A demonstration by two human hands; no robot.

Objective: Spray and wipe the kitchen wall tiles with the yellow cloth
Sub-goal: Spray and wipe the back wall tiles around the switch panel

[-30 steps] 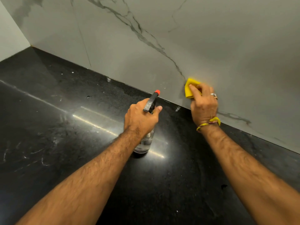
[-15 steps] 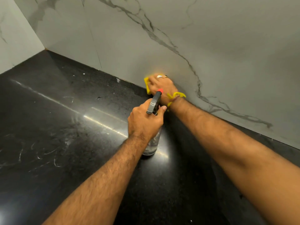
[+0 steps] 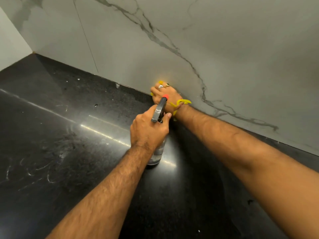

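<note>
Yellow cloth (image 3: 160, 82) shows only as slivers at the edges of a person's right hand (image 3: 164, 95), which presses it against the marble-look wall tile (image 3: 224, 49) at the seam where the tile meets the black stone countertop (image 3: 60, 144). Two rings sit on that hand's fingers, and a yellow thread band (image 3: 183, 102) circles the wrist just behind it. How the fingers lie over the cloth cannot be told exactly; most of it is hidden beneath the hand and against the wall.

Just in front of the wiping hand and slightly toward the person, the left hand (image 3: 148, 130) is wrapped round the neck of a clear spray bottle (image 3: 158, 152), fingers curled, thumb alongside the dark trigger head. The bottle's orange nozzle tip (image 3: 165, 96) points toward the wall and overlaps the back of the right hand in this view. Its base appears to rest on the countertop below the grip.

By this reading, the wiping step is in hand, worked low along the bottom edge of the tile, with the sprayer held at rest. Grey veining runs across the tile above and to the right of the cloth, and a thin vertical joint lies well to the left of it. The next move likely calls for firm pressure along the seam, then lifting the bottle clear of the right hand before any fresh spray, so the mist lands on tile rather than knuckles.
</note>
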